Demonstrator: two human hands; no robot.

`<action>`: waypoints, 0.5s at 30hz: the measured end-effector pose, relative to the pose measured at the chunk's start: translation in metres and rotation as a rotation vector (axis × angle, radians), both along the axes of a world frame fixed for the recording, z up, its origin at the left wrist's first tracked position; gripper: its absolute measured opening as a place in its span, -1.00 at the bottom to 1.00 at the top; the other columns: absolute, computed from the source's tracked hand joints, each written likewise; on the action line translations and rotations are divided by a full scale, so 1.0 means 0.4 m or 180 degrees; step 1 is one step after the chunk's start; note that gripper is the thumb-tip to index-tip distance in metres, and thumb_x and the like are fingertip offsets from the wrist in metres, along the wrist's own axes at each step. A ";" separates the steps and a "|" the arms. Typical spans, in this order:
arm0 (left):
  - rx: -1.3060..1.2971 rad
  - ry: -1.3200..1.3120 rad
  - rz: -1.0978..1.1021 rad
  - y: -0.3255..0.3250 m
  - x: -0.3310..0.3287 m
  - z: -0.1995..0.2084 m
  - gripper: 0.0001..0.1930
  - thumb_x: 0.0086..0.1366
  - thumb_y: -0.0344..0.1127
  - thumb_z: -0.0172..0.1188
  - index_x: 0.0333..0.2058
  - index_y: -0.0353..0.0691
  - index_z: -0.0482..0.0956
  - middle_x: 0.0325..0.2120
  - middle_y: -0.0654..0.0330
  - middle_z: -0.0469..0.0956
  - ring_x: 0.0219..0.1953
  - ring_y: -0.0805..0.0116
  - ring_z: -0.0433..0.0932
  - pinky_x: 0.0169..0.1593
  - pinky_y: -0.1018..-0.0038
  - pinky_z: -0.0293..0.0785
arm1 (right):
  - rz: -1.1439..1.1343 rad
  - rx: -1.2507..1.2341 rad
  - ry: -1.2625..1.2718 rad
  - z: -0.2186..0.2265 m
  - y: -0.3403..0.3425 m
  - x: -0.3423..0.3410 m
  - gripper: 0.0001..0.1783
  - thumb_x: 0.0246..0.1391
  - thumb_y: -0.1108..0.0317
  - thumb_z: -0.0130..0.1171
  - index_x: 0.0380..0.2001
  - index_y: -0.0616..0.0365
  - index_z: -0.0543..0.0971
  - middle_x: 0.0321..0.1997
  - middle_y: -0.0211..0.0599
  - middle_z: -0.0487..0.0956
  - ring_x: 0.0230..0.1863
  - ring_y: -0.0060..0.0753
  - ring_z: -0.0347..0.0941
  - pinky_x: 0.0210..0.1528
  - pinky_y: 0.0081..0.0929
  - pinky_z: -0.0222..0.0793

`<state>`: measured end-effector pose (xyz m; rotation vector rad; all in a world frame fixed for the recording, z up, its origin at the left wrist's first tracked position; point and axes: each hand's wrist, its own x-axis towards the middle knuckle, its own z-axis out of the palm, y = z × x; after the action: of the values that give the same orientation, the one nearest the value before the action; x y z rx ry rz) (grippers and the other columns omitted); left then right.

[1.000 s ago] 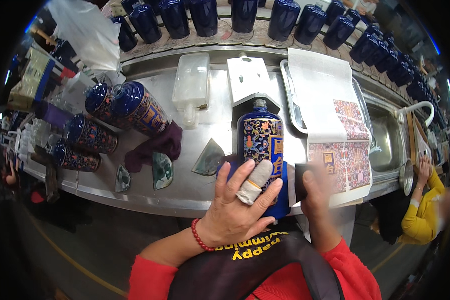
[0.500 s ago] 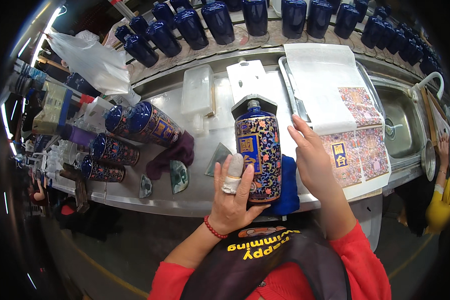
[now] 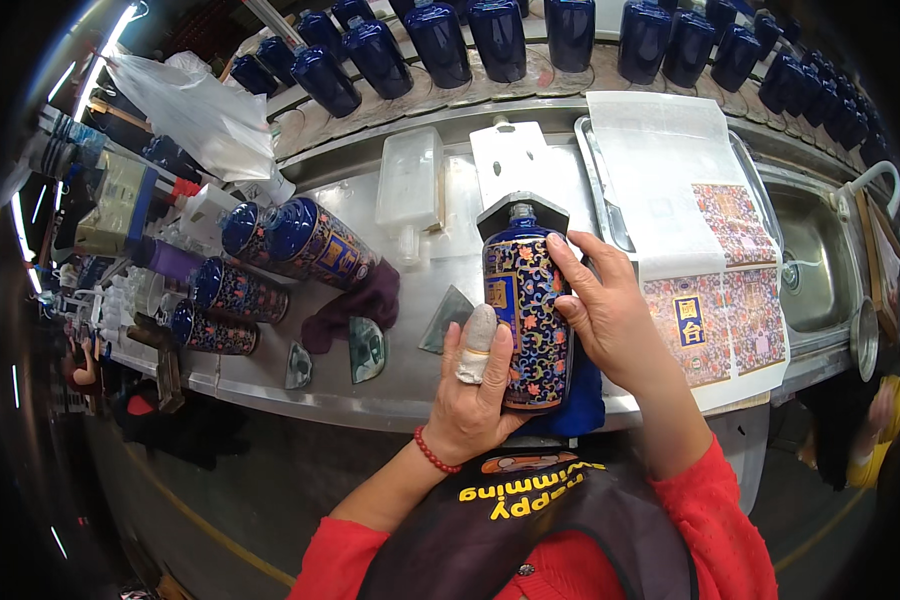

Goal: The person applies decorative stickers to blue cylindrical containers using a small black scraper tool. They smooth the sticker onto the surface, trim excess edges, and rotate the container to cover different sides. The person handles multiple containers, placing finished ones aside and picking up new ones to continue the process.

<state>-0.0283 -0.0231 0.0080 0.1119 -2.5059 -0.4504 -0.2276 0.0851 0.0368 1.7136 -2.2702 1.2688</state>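
In front of me a dark blue bottle (image 3: 538,335) with a colourful floral wrap and a blue-and-gold panel lies tilted on the worktop, its neck pointing away against a dark angular rest (image 3: 560,215). My left hand (image 3: 470,405) is closed round its lower left side; one finger wears a grey-white cover (image 3: 478,345) tied with a band. My right hand (image 3: 610,315) is closed against the upper right side, thumb on the wrap and index finger near the shoulder. Beneath the bottle's lower right, a blue cloth (image 3: 582,405) shows.
Printed floral sheets (image 3: 715,320) lie to the right, partly under white paper on a metal tray (image 3: 610,215), beside a sink (image 3: 815,290). Several wrapped bottles (image 3: 315,240), a purple cloth (image 3: 355,305) and green scrapers (image 3: 366,350) are left. Plain blue bottles (image 3: 500,40) line the back conveyor.
My right hand has moved from beside the bottle onto its upper right side. The bottle has turned so its gold panel faces further left. Bottles at the back have shifted along.
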 end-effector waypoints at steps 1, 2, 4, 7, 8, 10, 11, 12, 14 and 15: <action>0.0006 0.0005 0.0003 0.000 -0.001 0.000 0.12 0.06 0.02 0.54 0.37 -0.58 0.11 0.24 -0.36 0.36 0.32 -0.33 0.35 0.41 -0.21 0.03 | 0.0015 0.0014 -0.0045 0.001 0.001 0.000 -0.38 0.23 0.23 0.25 0.35 0.02 0.43 0.28 0.16 0.38 0.23 0.20 0.35 0.27 -0.05 0.31; -0.0026 0.0029 0.0008 0.000 -0.003 0.001 0.12 0.06 0.02 0.54 0.37 -0.58 0.11 0.23 -0.35 0.37 0.32 -0.32 0.35 0.41 -0.21 0.03 | 0.0027 0.0002 -0.0097 0.002 0.001 0.000 -0.38 0.23 0.22 0.25 0.34 0.02 0.43 0.27 0.17 0.38 0.23 0.20 0.35 0.27 -0.05 0.31; -0.0089 0.0076 0.0029 0.000 -0.003 0.002 0.11 0.06 0.02 0.54 0.36 -0.58 0.12 0.23 -0.33 0.38 0.31 -0.30 0.36 0.41 -0.21 0.03 | -0.0020 0.0016 -0.0063 0.005 0.003 0.002 -0.39 0.23 0.22 0.25 0.34 0.01 0.44 0.26 0.17 0.39 0.23 0.20 0.35 0.26 -0.05 0.32; -0.0014 0.0038 0.0061 0.000 -0.001 0.003 0.11 0.05 0.03 0.54 0.36 -0.57 0.13 0.23 -0.30 0.39 0.32 -0.29 0.36 0.41 -0.21 0.01 | 0.0002 0.0031 0.0035 0.007 0.004 0.006 -0.39 0.23 0.21 0.25 0.33 0.02 0.44 0.24 0.17 0.41 0.22 0.20 0.35 0.25 -0.06 0.33; -0.0046 0.0039 0.0066 0.000 -0.001 0.003 0.11 0.05 0.03 0.54 0.36 -0.56 0.13 0.23 -0.30 0.39 0.32 -0.29 0.36 0.41 -0.21 0.01 | 0.0037 0.0081 0.0097 0.007 0.005 0.007 -0.40 0.23 0.21 0.25 0.33 0.03 0.45 0.23 0.16 0.41 0.22 0.21 0.36 0.25 -0.06 0.33; -0.0058 0.0027 0.0093 0.000 -0.001 0.002 0.11 0.05 0.04 0.54 0.37 -0.56 0.13 0.22 -0.30 0.40 0.33 -0.29 0.35 0.41 -0.21 0.00 | 0.0020 0.0044 0.0070 0.007 0.004 0.007 -0.41 0.24 0.21 0.24 0.32 0.04 0.45 0.22 0.16 0.42 0.21 0.21 0.36 0.24 -0.06 0.33; -0.0066 0.0048 0.0086 0.000 -0.002 0.002 0.11 0.05 0.04 0.53 0.37 -0.55 0.13 0.23 -0.30 0.39 0.33 -0.29 0.34 0.42 -0.21 -0.01 | -0.0010 0.0040 0.0061 0.007 0.003 0.005 -0.41 0.24 0.20 0.23 0.32 0.05 0.45 0.22 0.16 0.42 0.20 0.22 0.37 0.24 -0.06 0.33; -0.0047 0.0060 0.0080 0.000 -0.003 0.000 0.11 0.05 0.04 0.53 0.37 -0.55 0.13 0.23 -0.30 0.39 0.33 -0.29 0.34 0.42 -0.22 -0.02 | 0.0025 0.0048 0.0048 0.006 0.002 0.003 -0.41 0.25 0.20 0.23 0.32 0.05 0.45 0.22 0.17 0.42 0.20 0.22 0.37 0.24 -0.06 0.33; -0.0029 0.0104 0.0081 -0.001 -0.004 -0.004 0.10 0.07 0.07 0.51 0.37 -0.52 0.14 0.26 -0.30 0.36 0.35 -0.27 0.31 0.41 -0.23 -0.02 | 0.0034 0.0054 0.0009 0.006 0.001 -0.002 -0.41 0.25 0.21 0.22 0.32 0.06 0.44 0.22 0.18 0.42 0.19 0.23 0.38 0.24 -0.06 0.33; -0.0028 0.0134 0.0092 -0.003 -0.005 -0.007 0.09 0.08 0.09 0.49 0.38 -0.51 0.16 0.28 -0.29 0.34 0.37 -0.25 0.30 0.41 -0.24 -0.01 | 0.0022 0.0029 0.0001 0.007 0.003 -0.003 -0.41 0.26 0.21 0.22 0.33 0.06 0.43 0.22 0.19 0.42 0.19 0.24 0.38 0.24 -0.06 0.34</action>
<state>-0.0305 -0.0243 0.0052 0.1335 -2.4616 -0.4256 -0.2286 0.0862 0.0395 1.7261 -2.2755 1.2614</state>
